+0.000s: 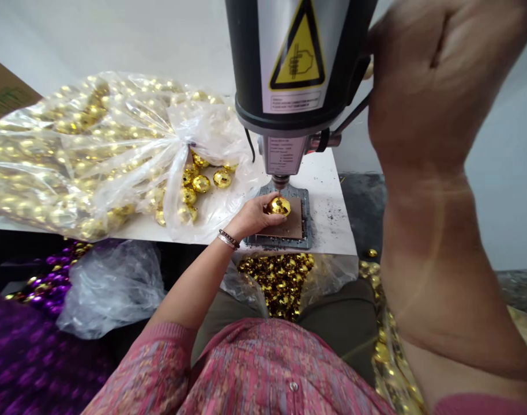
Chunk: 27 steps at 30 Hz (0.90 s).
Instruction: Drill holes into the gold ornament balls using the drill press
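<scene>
One gold ball [279,206], over the board [289,231], beneath the drill [250,69]: I judge it light, stiff, slippery, dentable; best pinched at its sides. Left hand [253,217]: gripping it from the left. Right hand [436,98]: beside the lever [354,117]; I cannot tell its closure.

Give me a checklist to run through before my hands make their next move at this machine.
1. Gold ball held: ok, between the thumb and fingers of the left hand.
2. Ball below the spindle of the machine: ok, as far as this view shows.
3. Spindle tip touching the ball: cannot tell, too small.
4. Left fingers well away from the spindle: not ok, they sit close below it.
5. Right hand with a firm grip on the lever: cannot tell, its fingers are hidden.
6. White tabletop free of dark bits: not ok, they lie scattered.
</scene>
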Each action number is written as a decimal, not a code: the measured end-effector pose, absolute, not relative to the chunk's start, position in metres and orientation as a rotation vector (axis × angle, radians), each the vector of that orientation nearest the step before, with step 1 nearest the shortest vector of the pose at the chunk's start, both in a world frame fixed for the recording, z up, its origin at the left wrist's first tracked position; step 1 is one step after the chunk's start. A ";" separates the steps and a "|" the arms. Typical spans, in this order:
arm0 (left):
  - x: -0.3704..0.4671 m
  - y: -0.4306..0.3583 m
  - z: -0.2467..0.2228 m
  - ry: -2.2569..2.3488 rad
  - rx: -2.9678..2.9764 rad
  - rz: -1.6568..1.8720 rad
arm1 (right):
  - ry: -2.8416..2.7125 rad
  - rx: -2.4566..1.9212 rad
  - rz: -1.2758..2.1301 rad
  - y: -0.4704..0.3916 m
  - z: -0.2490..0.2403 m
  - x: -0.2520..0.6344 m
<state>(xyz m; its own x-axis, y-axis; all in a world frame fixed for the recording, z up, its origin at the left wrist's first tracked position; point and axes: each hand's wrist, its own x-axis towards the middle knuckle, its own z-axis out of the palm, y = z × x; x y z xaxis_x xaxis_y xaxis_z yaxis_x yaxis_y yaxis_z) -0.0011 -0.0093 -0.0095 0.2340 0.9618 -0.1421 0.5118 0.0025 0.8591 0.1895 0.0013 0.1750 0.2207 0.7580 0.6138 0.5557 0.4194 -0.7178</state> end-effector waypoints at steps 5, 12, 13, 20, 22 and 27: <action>-0.001 -0.010 -0.009 1.381 1.632 0.667 | -1.527 -1.154 -0.194 -0.024 0.134 0.197; 0.001 -0.011 -0.008 1.387 1.635 0.655 | -1.576 -0.981 -0.455 -0.038 0.086 0.205; 0.001 -0.011 -0.008 1.385 1.638 0.655 | -1.578 -0.984 -0.473 -0.038 0.082 0.206; 0.000 -0.012 -0.010 1.393 1.653 0.621 | -1.571 -0.932 -0.596 -0.037 0.068 0.206; 0.000 -0.012 -0.011 1.386 1.656 0.627 | -1.579 -0.910 -0.629 -0.035 0.066 0.205; 0.000 -0.012 -0.013 1.348 1.683 0.652 | -1.549 -0.895 -0.666 -0.033 0.057 0.204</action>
<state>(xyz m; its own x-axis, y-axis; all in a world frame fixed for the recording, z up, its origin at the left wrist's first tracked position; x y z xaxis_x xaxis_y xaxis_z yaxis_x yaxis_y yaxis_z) -0.0005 -0.0118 -0.0133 0.2794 0.9537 -0.1117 0.5042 -0.0467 0.8623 0.2039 -0.0326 0.0566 -0.0390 0.1775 0.9833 0.8355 0.5456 -0.0654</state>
